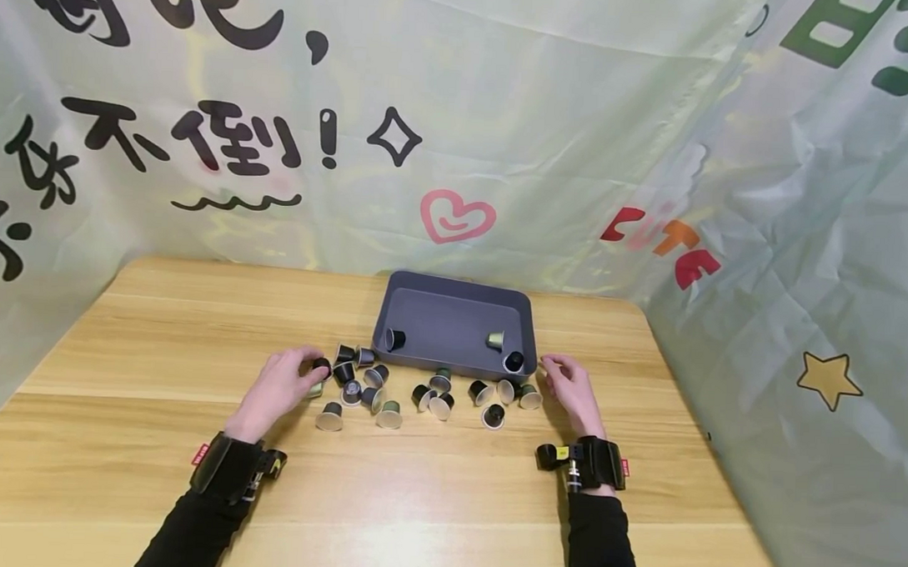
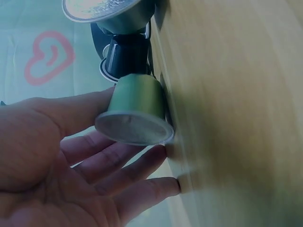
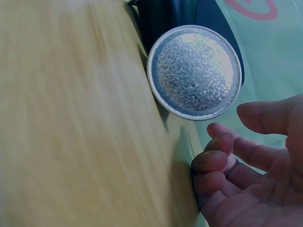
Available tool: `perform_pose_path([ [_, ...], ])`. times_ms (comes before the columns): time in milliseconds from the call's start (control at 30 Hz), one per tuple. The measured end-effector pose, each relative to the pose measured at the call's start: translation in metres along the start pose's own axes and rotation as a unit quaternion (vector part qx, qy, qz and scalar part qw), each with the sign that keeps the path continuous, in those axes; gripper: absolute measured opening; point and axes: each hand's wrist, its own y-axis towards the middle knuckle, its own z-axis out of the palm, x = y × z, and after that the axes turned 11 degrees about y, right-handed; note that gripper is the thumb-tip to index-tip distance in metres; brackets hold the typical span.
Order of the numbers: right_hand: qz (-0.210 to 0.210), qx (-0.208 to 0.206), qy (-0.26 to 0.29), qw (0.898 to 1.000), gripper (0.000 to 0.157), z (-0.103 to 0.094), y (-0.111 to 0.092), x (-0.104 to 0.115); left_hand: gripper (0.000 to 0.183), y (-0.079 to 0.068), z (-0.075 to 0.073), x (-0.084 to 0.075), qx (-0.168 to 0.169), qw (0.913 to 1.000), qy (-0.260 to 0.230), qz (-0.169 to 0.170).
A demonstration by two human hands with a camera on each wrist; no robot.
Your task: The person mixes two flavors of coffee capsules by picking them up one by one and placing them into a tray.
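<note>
At the left, your left hand [image 1: 273,386] reaches in with thumb and forefinger about a small black cup-shaped capsule [image 1: 322,364] on the wooden table [image 1: 401,499]; you cannot tell from here whether they pinch it. Just beside those fingers, a pale green tapered capsule with a dull silver lid [image 2: 137,97] lies on its side. Right of that sits your close cluster of black and dark grey capsules [image 1: 351,392]. Behind, the shallow dark grey-blue rectangular tray [image 1: 453,317] holds three: a black capsule [image 1: 396,340] at its left, a light green one [image 1: 494,341] and another black one [image 1: 515,361] toward its right. More black and green capsules [image 1: 441,380] with pale round lids lie before it. At the right, your right hand [image 1: 573,392], fingers loosely bent and holding nothing, rests near a capsule's speckled silver foil lid [image 3: 196,73].
</note>
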Motion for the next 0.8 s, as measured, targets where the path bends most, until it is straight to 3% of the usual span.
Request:
perform_pose_path([
  [600,-0.012,0.000,-0.011,1.000,0.042,0.0017,-0.0038,0.0007,0.037,-0.0003,-0.0001,-0.0020,-0.033,0.9994,-0.005,0.011],
  [800,-0.007,0.003,-0.009,1.000,0.044,0.0019,-0.0049,0.0027,0.040,-0.0011,-0.0007,-0.0020,-0.029,0.9995,-0.010,0.006],
])
